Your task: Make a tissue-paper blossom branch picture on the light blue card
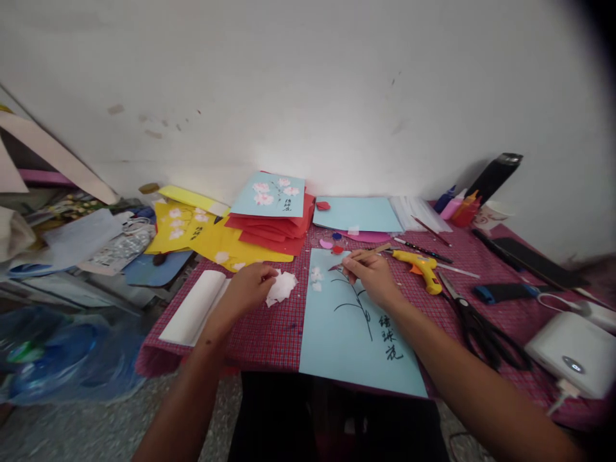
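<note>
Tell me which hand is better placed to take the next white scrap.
The left hand, most likely: it is right at the edge of the white scraps, while the right hand is farther off, holding a wooden-handled tool over the blue sheet.

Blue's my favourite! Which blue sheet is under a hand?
The front blue sheet, with black stems, under the right hand; one tops the red stack, another lies right of it.

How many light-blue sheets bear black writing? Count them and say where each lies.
2: one sheet tops the red stack; the other sheet lies before the person, under the right hand. Others may be hidden in stacks.
</note>
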Demonstrator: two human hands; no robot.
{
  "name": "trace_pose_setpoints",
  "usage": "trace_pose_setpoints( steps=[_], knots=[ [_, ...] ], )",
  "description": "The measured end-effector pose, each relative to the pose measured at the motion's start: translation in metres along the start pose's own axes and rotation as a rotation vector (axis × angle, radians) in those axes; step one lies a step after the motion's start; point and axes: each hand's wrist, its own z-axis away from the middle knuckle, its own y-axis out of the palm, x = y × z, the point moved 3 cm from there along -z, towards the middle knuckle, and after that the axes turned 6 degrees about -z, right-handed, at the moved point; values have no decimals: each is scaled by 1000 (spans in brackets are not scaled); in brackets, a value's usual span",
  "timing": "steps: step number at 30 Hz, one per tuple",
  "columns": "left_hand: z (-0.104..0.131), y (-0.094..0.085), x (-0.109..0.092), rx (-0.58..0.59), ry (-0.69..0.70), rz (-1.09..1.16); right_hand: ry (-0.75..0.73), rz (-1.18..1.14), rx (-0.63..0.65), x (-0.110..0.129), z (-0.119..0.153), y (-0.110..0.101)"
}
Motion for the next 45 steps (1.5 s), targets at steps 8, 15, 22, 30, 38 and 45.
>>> trace_pose_setpoints(
  steps=[8,15,22,30,38,45],
  knots=[
    [12,13,2,34,67,-80,-8,19,2,-3,0,-1],
    [8,22,7,59,110,-128,-3,-12,2,-3,0,-1],
    [8,17,8,-2,-2,-56,-4,-17,4,-2,0,-1],
    [2,4,8,-198,-196,250,1,-38,-7,1,0,-1],
    [-24,25,-15,-241,-299,918,-32,-68,-26,2,-1,-2],
    [-53,54,-52,-161,-176,1110,-70,-122,-84,6,-1,-6]
  ],
)
